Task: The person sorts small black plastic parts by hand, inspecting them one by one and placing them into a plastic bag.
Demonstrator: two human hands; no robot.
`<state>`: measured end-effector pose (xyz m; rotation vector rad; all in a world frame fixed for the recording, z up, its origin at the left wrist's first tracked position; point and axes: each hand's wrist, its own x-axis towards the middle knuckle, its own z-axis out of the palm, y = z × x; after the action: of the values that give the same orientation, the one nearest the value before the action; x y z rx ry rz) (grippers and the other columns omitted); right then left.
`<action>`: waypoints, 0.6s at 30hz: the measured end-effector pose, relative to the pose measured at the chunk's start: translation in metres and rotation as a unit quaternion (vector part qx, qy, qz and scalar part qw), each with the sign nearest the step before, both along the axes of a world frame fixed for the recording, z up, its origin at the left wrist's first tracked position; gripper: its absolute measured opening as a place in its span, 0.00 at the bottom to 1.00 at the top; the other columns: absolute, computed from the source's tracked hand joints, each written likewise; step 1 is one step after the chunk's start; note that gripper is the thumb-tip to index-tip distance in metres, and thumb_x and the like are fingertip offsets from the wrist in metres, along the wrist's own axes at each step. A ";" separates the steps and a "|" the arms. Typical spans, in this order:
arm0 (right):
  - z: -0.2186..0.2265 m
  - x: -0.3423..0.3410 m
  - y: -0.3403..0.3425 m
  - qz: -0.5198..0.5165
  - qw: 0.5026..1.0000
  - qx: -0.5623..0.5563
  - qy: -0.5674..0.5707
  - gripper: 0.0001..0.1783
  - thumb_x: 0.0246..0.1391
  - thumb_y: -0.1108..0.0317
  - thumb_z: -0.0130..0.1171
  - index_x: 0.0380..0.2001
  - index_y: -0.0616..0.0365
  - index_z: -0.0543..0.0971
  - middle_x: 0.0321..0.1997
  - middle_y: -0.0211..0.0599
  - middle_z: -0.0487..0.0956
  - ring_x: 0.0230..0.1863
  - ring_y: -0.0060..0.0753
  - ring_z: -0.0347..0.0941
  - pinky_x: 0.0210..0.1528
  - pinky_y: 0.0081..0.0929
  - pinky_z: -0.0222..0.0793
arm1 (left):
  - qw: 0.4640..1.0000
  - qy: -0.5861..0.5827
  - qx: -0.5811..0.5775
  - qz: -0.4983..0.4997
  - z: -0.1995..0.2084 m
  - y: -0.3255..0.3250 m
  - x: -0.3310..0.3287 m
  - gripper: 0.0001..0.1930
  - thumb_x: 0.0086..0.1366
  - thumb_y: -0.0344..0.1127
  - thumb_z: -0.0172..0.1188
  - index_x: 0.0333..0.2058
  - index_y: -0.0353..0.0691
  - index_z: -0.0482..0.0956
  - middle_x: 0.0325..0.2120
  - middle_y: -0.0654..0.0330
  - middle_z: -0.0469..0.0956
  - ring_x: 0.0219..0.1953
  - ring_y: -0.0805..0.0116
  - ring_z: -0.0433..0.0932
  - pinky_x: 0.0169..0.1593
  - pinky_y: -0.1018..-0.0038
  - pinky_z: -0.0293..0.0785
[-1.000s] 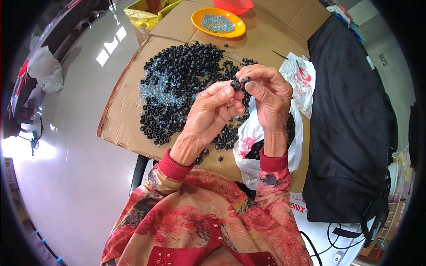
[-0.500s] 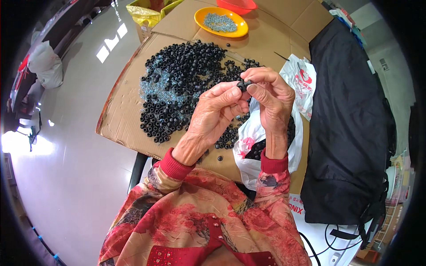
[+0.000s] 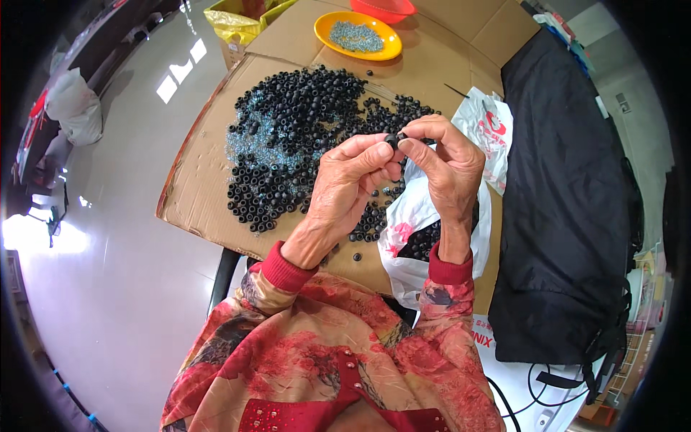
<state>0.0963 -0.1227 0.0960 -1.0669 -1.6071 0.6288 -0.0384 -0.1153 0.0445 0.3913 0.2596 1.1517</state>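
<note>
Above the cardboard, the thumb and fingers of my left hand (image 3: 345, 176) pinch a small round black plastic piece (image 3: 391, 141). My right hand (image 3: 452, 162) is closed at its right side, thumb and forefinger pressed on a small black part that touches it; whether that is a separate part I cannot tell. Behind and left of my hands spreads a heap of black round pieces (image 3: 266, 187), many with a hole. Among them lie small shiny blue-grey bits (image 3: 263, 140). Under my right wrist, a white plastic bag (image 3: 417, 198) holds more black pieces.
On the cardboard sheet (image 3: 198, 173) stand a yellow dish (image 3: 324, 39) of shiny bits and, behind it, a red bowl (image 3: 385, 9). Another white bag (image 3: 482, 122) lies at right, beside a large black cloth cover (image 3: 561, 216). A yellow-lined bin (image 3: 234, 29) stands far left.
My right hand has shifted slightly right, its fingers flattening over the black piece. My left hand stays nearly in place with its grip.
</note>
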 end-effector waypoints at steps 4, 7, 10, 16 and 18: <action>-0.003 0.001 -0.001 -0.023 0.996 0.071 -0.048 0.09 0.41 0.78 0.62 0.30 0.63 0.77 0.32 0.35 0.75 0.34 0.24 0.70 0.37 0.18 0.66 | 1.000 -0.012 -0.013 -0.013 0.000 0.001 0.005 0.10 0.58 0.27 0.56 0.39 0.29 0.73 0.29 0.56 0.77 0.27 0.72 0.76 0.35 0.79 0.75; -0.002 0.002 -0.002 -0.069 0.980 0.128 -0.138 0.10 0.40 0.77 0.63 0.31 0.62 0.77 0.31 0.35 0.76 0.34 0.27 0.72 0.38 0.21 0.67 | 0.999 -0.023 -0.019 -0.015 0.000 0.002 0.010 0.10 0.59 0.28 0.55 0.39 0.30 0.73 0.29 0.57 0.76 0.27 0.71 0.76 0.35 0.79 0.75; 0.000 0.007 -0.001 -0.080 0.971 0.149 -0.167 0.12 0.39 0.76 0.64 0.31 0.61 0.77 0.31 0.36 0.77 0.35 0.30 0.73 0.39 0.24 0.67 | 1.000 0.013 -0.007 0.008 0.002 -0.001 0.013 0.09 0.60 0.30 0.54 0.37 0.31 0.73 0.28 0.57 0.76 0.28 0.71 0.76 0.36 0.77 0.75; 0.005 0.016 -0.004 -0.090 0.958 0.185 -0.201 0.15 0.36 0.77 0.64 0.33 0.60 0.76 0.33 0.39 0.76 0.37 0.36 0.72 0.40 0.27 0.68 | 1.000 -0.004 0.010 -0.007 0.010 -0.003 0.024 0.09 0.63 0.35 0.51 0.34 0.34 0.73 0.28 0.59 0.76 0.31 0.72 0.75 0.39 0.74 0.73; 0.004 0.019 -0.004 -0.095 0.953 0.195 -0.210 0.16 0.35 0.77 0.64 0.34 0.60 0.76 0.34 0.39 0.76 0.37 0.37 0.72 0.41 0.28 0.68 | 1.000 -0.016 -0.015 -0.011 0.011 -0.003 0.028 0.08 0.63 0.34 0.51 0.33 0.36 0.73 0.28 0.60 0.76 0.31 0.73 0.75 0.39 0.74 0.73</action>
<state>0.1155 -0.1270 0.1004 -1.0815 -1.8620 -0.0589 -0.0104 -0.1187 0.0553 0.3475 0.2432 1.1298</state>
